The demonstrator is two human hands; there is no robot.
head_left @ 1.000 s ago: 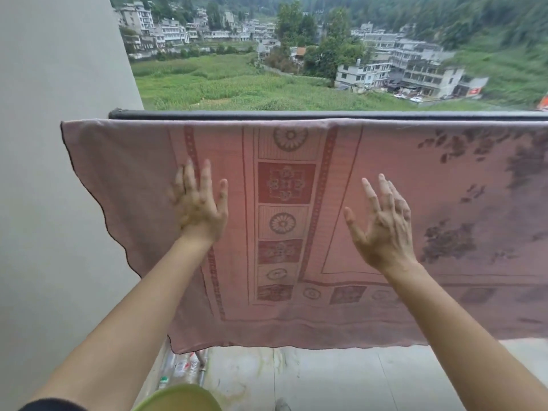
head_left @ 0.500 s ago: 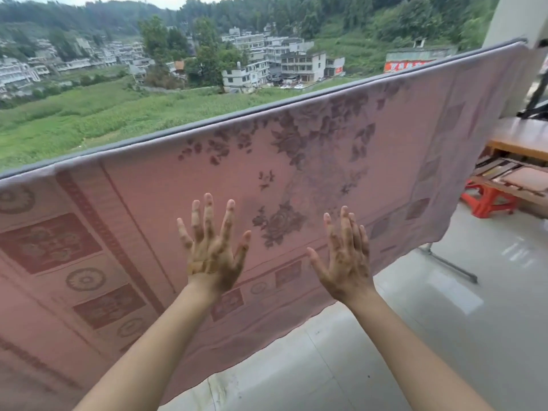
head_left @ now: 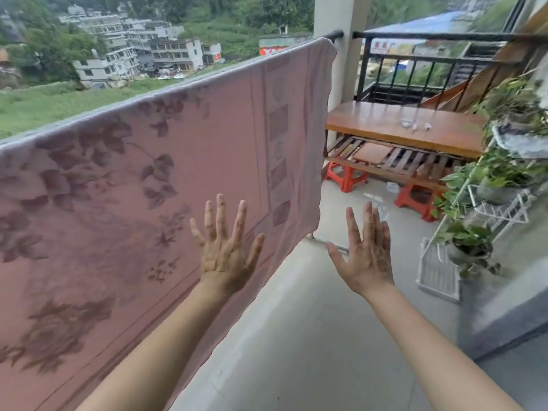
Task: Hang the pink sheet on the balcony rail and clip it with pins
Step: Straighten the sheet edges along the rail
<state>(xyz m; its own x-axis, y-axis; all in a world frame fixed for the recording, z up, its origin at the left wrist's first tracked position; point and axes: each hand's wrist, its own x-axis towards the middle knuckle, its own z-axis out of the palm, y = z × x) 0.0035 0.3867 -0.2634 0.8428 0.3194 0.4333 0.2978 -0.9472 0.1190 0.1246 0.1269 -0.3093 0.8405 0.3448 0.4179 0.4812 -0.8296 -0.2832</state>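
Note:
The pink sheet (head_left: 154, 185) with dark flower patterns hangs spread over the balcony rail (head_left: 335, 34), running from the near left to the far pillar. My left hand (head_left: 225, 247) is raised in front of the sheet's lower right part, fingers spread, holding nothing. My right hand (head_left: 366, 253) is raised to the right of the sheet's edge, over the floor, fingers apart and empty. Small clear pins (head_left: 415, 125) lie on the wooden bench (head_left: 370, 120) at the far end.
A white pillar (head_left: 341, 13) stands at the sheet's far end, with a black railing (head_left: 415, 63) beyond. Red stools (head_left: 345, 176) sit under the bench. A white rack with potted plants (head_left: 480, 203) lines the right side. Pale floor (head_left: 311, 336) stretches ahead.
My view has swung right along the sheet, from its left end to its right end. Both hands stayed raised, spread and empty; the right hand is now past the sheet's edge.

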